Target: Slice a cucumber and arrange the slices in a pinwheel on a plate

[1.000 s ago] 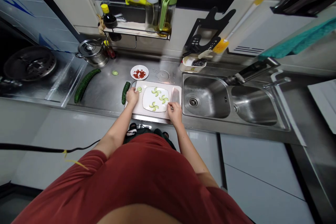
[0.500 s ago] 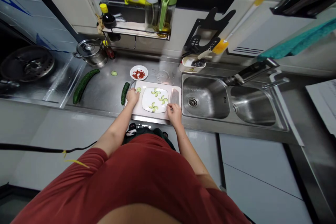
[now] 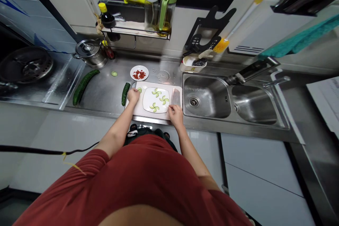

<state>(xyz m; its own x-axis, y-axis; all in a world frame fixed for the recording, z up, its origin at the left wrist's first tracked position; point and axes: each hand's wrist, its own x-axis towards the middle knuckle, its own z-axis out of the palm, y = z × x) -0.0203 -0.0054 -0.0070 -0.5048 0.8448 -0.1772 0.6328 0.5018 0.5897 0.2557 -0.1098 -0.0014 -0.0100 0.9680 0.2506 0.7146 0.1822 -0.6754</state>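
My left hand [image 3: 133,97] is closed at the left end of the pale cutting board [image 3: 137,114], its fingertips against a few thin cucumber slices [image 3: 139,90]. On the board sits a white plate [image 3: 146,100] with cucumber slices fanned into three pinwheels [image 3: 154,107]. My right hand [image 3: 175,114] is closed at the plate's lower right corner, fingertips pinched together; anything between them is too small to make out. Just above it lies a knife [image 3: 176,96], blade flat on the board, its handle not visible. A cut piece of cucumber [image 3: 125,94] rests left of the board.
A small white plate of chopped red pieces [image 3: 139,74] stands behind the board. Farther left are a whole cucumber [image 3: 84,87], a cucumber end [image 3: 114,73] and a lidded steel pot [image 3: 90,53]. A double sink [image 3: 206,113] adjoins on the right; a bottle shelf [image 3: 136,32] hangs above.
The whole view shifts slightly as my head moves. Both hands keep almost the same place, the left one still at the cucumber slices and the right one by the plate's corner.
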